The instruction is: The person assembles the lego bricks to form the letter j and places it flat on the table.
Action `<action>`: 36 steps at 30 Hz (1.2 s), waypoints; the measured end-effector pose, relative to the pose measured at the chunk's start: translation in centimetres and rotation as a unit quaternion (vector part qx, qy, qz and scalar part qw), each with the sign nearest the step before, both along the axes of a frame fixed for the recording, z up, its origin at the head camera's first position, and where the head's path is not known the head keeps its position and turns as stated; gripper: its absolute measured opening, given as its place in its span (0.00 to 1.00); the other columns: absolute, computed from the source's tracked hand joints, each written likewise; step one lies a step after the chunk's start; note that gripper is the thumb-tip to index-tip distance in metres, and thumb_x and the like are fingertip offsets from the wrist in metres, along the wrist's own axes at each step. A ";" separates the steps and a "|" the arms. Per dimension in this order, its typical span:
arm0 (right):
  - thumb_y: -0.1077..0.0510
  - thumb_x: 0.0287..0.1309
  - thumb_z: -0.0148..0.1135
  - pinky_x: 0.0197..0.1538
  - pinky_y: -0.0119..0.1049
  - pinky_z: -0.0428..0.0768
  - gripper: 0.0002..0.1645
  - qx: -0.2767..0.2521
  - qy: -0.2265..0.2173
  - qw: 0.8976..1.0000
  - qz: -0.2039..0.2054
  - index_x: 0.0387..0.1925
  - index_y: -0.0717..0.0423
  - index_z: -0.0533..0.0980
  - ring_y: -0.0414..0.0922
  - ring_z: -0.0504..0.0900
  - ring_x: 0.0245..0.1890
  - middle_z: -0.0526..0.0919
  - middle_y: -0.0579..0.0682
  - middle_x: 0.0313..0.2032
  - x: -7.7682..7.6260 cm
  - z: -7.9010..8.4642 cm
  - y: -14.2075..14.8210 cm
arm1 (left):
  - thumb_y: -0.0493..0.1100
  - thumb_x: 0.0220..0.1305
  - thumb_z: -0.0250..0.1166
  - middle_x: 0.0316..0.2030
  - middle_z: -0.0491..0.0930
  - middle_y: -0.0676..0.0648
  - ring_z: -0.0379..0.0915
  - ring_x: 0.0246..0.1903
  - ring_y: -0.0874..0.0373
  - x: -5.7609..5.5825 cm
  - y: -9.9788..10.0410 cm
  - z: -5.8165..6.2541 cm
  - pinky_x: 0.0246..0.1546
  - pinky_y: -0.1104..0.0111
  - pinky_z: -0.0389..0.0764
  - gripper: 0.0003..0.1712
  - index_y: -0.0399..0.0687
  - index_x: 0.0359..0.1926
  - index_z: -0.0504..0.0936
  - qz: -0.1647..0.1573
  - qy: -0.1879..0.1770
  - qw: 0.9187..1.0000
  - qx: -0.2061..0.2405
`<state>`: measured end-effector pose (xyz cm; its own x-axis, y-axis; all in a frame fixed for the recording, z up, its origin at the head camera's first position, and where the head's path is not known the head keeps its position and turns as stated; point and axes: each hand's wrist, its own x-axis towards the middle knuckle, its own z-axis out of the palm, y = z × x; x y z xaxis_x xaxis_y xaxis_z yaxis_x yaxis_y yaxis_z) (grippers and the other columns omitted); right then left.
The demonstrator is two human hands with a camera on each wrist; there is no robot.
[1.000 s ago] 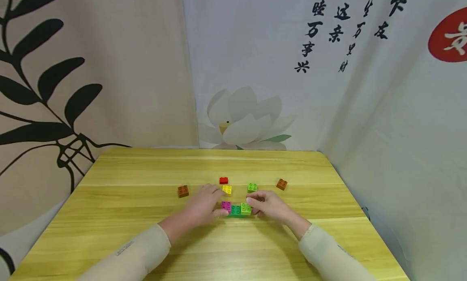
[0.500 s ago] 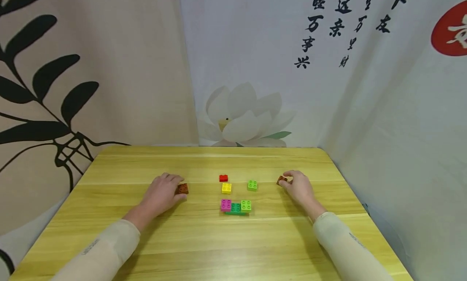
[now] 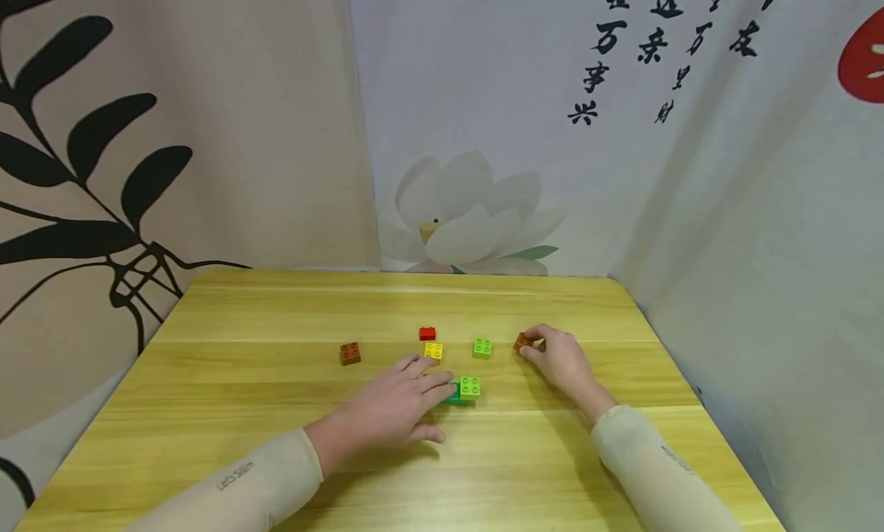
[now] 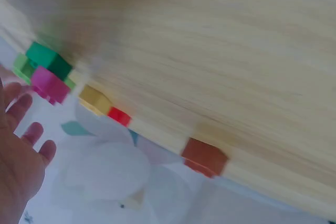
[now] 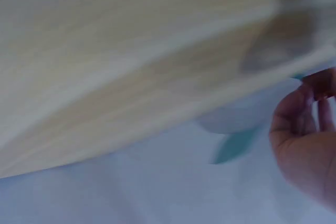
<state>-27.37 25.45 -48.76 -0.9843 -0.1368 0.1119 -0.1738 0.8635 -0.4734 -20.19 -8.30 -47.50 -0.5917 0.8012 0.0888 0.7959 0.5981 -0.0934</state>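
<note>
My right hand pinches a brown toy building brick between thumb and fingers, at the right of the table. With its fingers spread and straight, my left hand reaches over a small brick assembly in the middle. That assembly has a teal base with a light green brick on its right end. Its magenta brick is hidden by the left hand in the head view but shows in the left wrist view, close to the fingers.
Behind the assembly lie a yellow brick, a red brick and a separate green brick. Another brown brick lies to the left. The wooden table ends at a printed cloth backdrop.
My left hand went from the assembly out to the left brown brick, then came back, leaving that brick there. My right hand moved right to the other brown brick and has shifted it slightly left.
</note>
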 end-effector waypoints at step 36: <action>0.43 0.79 0.60 0.50 0.47 0.91 0.32 -0.353 -0.298 0.885 0.056 0.69 0.62 0.75 0.52 0.90 0.45 0.86 0.59 0.58 5.8 1.3 -7.4 | 0.68 0.77 0.59 0.73 0.76 0.53 0.71 0.71 0.52 0.7 1.8 -0.2 0.77 0.54 0.70 0.40 0.53 0.79 0.69 0.006 0.049 0.999 0.017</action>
<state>-21.53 18.01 -47.45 -0.8816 -0.3405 -0.3267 0.2235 0.3084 -0.9246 -19.46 -6.49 -47.67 -0.5886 0.7895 0.1740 0.7765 0.6120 -0.1502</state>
